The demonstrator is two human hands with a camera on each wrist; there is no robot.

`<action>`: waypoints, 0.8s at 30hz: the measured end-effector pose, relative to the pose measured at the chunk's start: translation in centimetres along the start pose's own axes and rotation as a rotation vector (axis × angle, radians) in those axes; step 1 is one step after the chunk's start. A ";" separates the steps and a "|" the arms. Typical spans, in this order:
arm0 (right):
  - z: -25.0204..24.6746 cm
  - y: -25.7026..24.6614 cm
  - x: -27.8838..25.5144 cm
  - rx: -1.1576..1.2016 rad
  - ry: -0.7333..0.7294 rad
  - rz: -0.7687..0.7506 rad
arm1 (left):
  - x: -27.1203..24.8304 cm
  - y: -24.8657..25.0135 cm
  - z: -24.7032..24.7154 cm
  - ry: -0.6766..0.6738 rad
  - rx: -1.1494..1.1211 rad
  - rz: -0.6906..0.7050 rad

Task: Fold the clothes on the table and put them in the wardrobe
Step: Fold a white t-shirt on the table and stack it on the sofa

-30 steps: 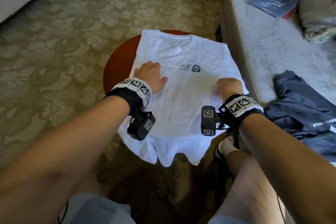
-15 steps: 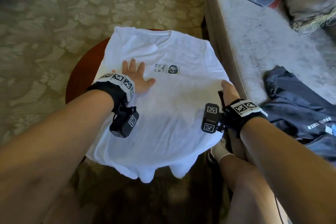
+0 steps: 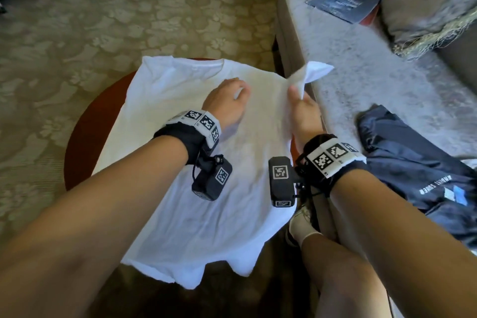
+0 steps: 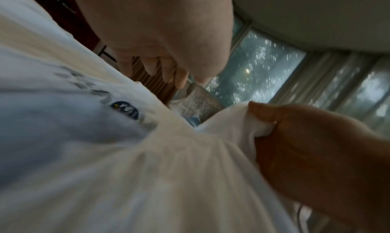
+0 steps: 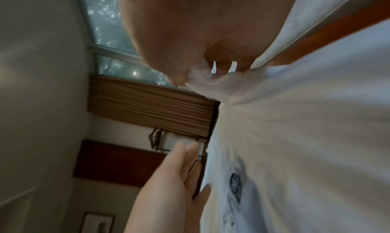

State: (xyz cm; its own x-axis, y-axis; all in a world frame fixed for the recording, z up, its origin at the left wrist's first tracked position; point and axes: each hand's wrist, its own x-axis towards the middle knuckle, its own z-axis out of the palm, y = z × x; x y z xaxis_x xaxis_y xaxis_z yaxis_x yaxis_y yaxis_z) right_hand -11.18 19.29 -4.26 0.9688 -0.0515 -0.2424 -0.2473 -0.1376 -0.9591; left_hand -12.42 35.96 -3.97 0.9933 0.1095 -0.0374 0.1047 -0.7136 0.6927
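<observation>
Patterned green-beige carpet (image 3: 77, 33) fills the upper left of the head view, and at its centre stands a round reddish-brown bench (image 3: 85, 142) with a white T-shirt (image 3: 196, 214) spread over it, collar toward the top of the frame and hem hanging over the near edge at the bottom. Left hand (image 3: 227, 100) lies on the chest area of the shirt just below the collar; from the left wrist view its fingers (image 4: 168, 70) are straight and relaxed, so this grip is spread and only presses the cloth. Right hand (image 3: 304, 111) is at the shirt's right edge, its grip pinching the fabric between thumb and curled fingers, which the left wrist view shows plainly (image 4: 306, 145). From that pinch a white sleeve (image 3: 315, 71) stands lifted off the bench, pointing toward the upper right. A small dark round logo (image 4: 124, 110) shows on the cloth in both wrist views. Right of the bench runs a grey sofa (image 3: 361, 72); on its seat at the right edge of the frame lies a crumpled dark navy garment (image 3: 413, 168) with white lettering, well apart from a blue booklet (image 3: 343, 2) at the upper right. Both wrists wear black bands with black-and-white square markers.
</observation>
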 end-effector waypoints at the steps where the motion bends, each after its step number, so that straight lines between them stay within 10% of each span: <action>1: 0.9 -0.8 -0.4 0.033 -0.078 -0.037 | 0.4 0.4 -0.4 0.015 -0.149 -0.055; 7: 9.1 -3.1 -2.6 -0.064 -0.375 -0.199 | 0.7 -0.9 -5.1 -0.184 -1.147 -0.358; 19: 15.0 -0.2 -2.2 -0.016 -0.693 0.014 | -1.2 -7.1 -8.7 -0.136 -0.891 -0.471; 24: 14.4 -0.6 -1.3 -0.190 -0.539 0.002 | -0.1 -6.4 -8.3 -0.143 -0.695 -0.440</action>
State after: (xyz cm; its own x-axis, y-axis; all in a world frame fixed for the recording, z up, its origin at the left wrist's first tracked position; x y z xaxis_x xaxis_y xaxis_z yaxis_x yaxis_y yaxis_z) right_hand -12.05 33.71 -5.49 0.8271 0.4531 -0.3326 -0.1997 -0.3163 -0.9274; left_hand -13.60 46.24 -2.41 0.8701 0.1564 -0.4674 0.4774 -0.0318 0.8781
